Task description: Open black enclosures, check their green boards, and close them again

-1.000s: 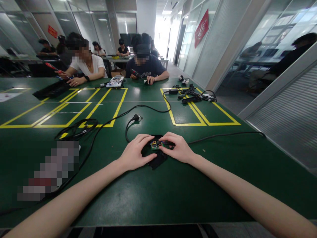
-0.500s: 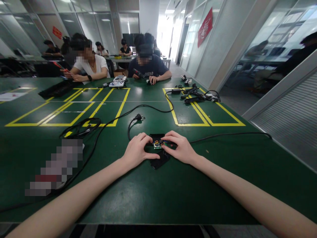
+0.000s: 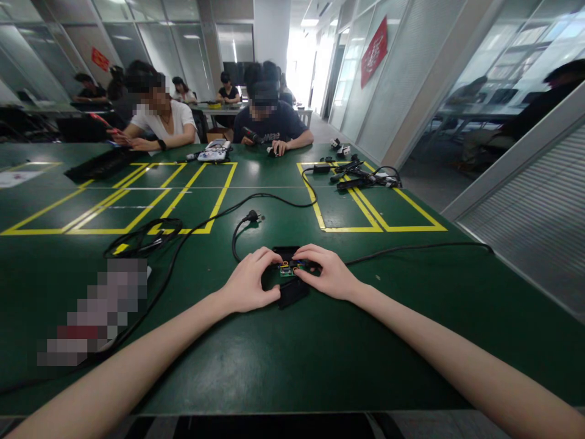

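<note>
Between my hands is a small green circuit board with copper-coloured coils. A black plastic case half lies right behind it, and a flat black cover is on the near side. My left hand curves around the left end, fingertips at the board and case, thumb at the cover's left edge, with a wide gap between thumb and fingers. My right hand has its thumb and fingers around the board's right end. Its fingers partly hide the board.
A short cord with a plug lies behind my left hand; a black cable runs right. Coiled cable and a pixelated object are on the left. Cables and adapters lie far right. Two people sit across the green table.
My left thumb has drawn back from the top of the black cover to its left edge. The cover lies turned slightly flatter. The whole view has shifted a little.
</note>
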`<state>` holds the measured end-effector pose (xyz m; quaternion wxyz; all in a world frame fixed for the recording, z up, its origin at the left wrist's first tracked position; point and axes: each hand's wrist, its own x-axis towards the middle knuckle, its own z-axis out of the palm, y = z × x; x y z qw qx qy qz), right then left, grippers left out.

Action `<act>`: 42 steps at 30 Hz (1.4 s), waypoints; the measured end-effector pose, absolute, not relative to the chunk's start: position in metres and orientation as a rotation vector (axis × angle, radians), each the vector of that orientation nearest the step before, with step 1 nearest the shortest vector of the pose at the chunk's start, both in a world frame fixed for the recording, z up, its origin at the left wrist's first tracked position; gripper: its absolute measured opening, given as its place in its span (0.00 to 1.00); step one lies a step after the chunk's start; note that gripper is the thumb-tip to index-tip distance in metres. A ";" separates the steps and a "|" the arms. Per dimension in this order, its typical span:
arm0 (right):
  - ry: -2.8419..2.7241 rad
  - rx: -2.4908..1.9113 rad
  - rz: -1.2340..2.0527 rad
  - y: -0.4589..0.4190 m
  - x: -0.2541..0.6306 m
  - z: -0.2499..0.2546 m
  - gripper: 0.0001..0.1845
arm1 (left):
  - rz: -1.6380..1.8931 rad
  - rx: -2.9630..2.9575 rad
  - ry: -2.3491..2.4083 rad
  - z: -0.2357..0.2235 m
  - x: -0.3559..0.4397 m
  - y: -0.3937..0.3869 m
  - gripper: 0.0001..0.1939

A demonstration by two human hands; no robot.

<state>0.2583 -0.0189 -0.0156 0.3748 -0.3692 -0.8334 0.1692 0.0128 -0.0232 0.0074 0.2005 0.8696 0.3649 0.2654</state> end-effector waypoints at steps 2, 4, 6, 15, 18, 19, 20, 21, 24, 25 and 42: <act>-2.147 -0.927 0.460 -0.020 0.259 -0.015 0.12 | 0.754 2.412 0.987 0.006 0.012 -0.022 0.18; -2.161 -0.911 0.477 -0.021 0.258 -0.014 0.16 | 0.761 2.401 0.963 0.005 0.012 -0.021 0.17; -2.168 -0.912 0.484 -0.021 0.258 -0.013 0.19 | 0.766 2.396 0.968 0.003 0.012 -0.020 0.15; -2.169 -0.960 0.451 -0.023 0.254 -0.012 0.20 | 0.797 2.438 1.148 -0.001 0.015 -0.020 0.08; -2.160 -0.997 0.447 -0.021 0.255 -0.013 0.19 | 0.818 2.432 1.153 0.000 0.015 -0.019 0.06; -2.157 -1.001 0.451 -0.020 0.256 -0.013 0.19 | 0.827 2.419 1.157 0.000 0.015 -0.019 0.04; -2.156 -1.001 0.457 -0.019 0.257 -0.013 0.18 | 0.833 2.409 1.166 -0.001 0.015 -0.018 0.03; -2.157 -1.000 0.464 -0.019 0.258 -0.014 0.18 | 0.833 2.402 1.176 -0.001 0.014 -0.018 0.04; -2.165 -0.998 0.468 -0.017 0.261 -0.015 0.18 | 0.826 2.402 1.192 -0.003 0.013 -0.016 0.05; -2.169 -0.996 0.459 -0.017 0.261 -0.015 0.19 | 0.827 2.402 1.191 -0.004 0.013 -0.016 0.05; -2.293 -0.862 0.332 -0.019 0.286 0.003 0.10 | 0.977 2.336 0.984 0.005 0.008 -0.022 0.09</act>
